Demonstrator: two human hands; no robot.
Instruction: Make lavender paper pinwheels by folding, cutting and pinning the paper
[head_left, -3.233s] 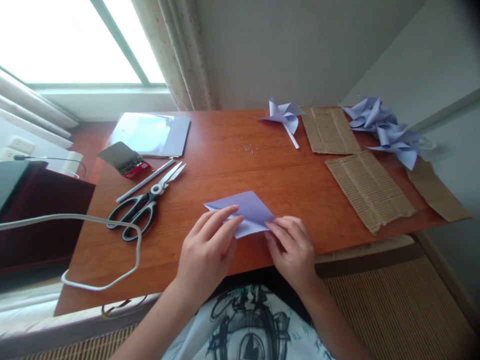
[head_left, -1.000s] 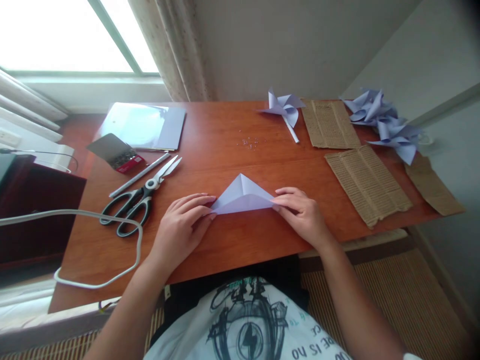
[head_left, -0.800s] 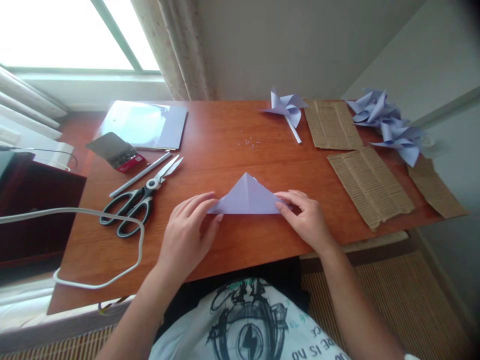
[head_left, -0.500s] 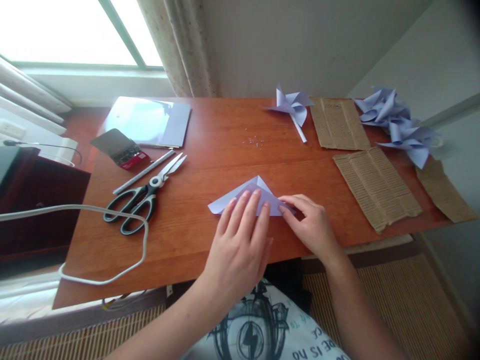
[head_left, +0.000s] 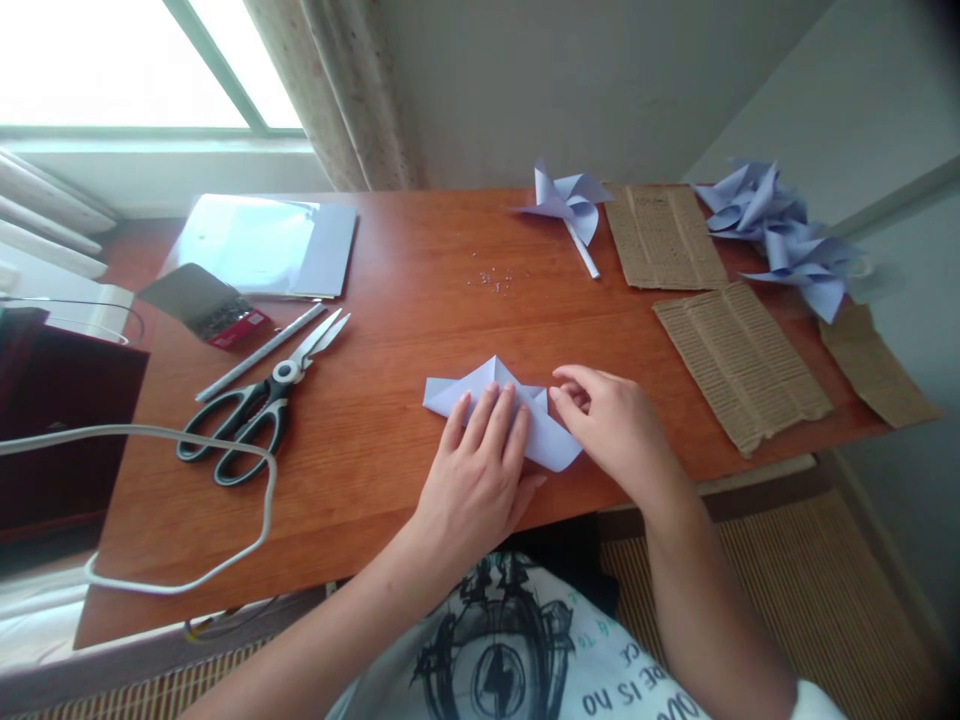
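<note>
A folded sheet of pale lilac paper [head_left: 553, 442] lies on the wooden table close to its front edge, with a peak at the top and points to either side. My left hand [head_left: 474, 478] rests flat over its middle, fingers stretched out and pressing on it. Just off the paper's right end is my right hand [head_left: 616, 428], its thumb and forefinger slightly apart and nothing between them; its other fingers are partly hidden. The part of the sheet under my left hand cannot be seen.
Scissors [head_left: 274, 385], a paper stick [head_left: 259, 352], an opened small box [head_left: 217, 310] and a glossy folder [head_left: 259, 245] are at left, beside a white cable [head_left: 266, 500]. A paper pinwheel [head_left: 574, 205] stands at back; cardboard pieces [head_left: 742, 360] and more pinwheels [head_left: 806, 255] are right.
The paper's outline has changed from a plain triangle to a shape with several points. My right hand has come off its right corner, while my left hand stays on top.
</note>
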